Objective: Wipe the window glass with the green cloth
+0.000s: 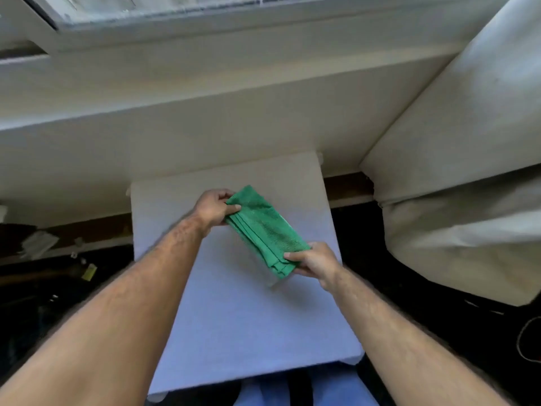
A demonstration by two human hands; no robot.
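Note:
The green cloth (263, 228) is folded into a long strip and held slantwise just above a small white table (234, 317). My left hand (215, 210) pinches its far upper end. My right hand (314, 260) grips its near lower end. The window glass (164, 4) shows only as a strip along the top edge, above the white frame (117, 39) and the deep sill (205, 92).
A cream cushion or sofa arm (453, 177) fills the right side. Dark floor with small scraps and a yellow tag (89, 271) lies to the left of the table. A cable (527, 341) loops at the far right.

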